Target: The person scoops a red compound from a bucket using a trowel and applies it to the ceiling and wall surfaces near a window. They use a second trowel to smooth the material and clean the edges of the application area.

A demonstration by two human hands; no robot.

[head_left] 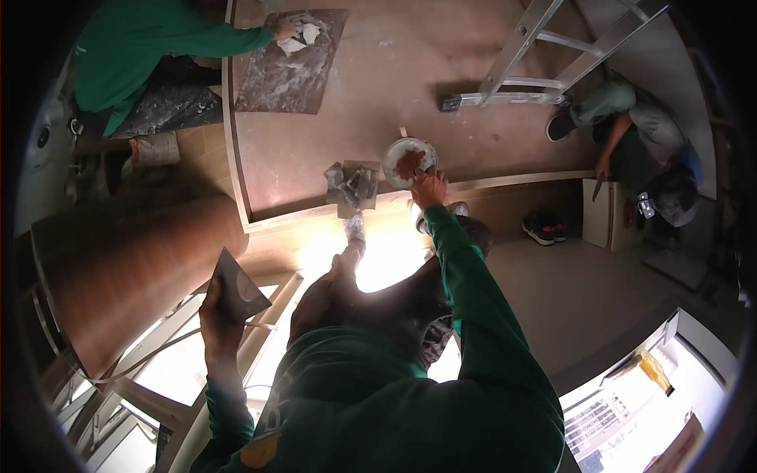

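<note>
My left hand (pixel 218 319) is closed around the edge of a flat grey metal plate (pixel 239 288) with pointed corners, held up at the lower left. A pale smear marks the plate's face. My right arm reaches forward, and my right hand (pixel 428 189) is closed at the near rim of a round white dish (pixel 389 167). Reddish-brown paste (pixel 410 163) lies in the dish. What the right fingers grip there is too small to make out. Just left of the dish, a small square board (pixel 347 210) carries grey, crumpled-looking material.
The brown work surface (pixel 378 79) has a raised near edge. An aluminium ladder (pixel 520 47) lies across its far right. At the far left a co-worker's hand (pixel 288 30) touches white putty on a smeared board (pixel 296 87). Another person (pixel 658 134) crouches right, near dark shoes (pixel 542 227). A curved brown sheet (pixel 134 276) stands left.
</note>
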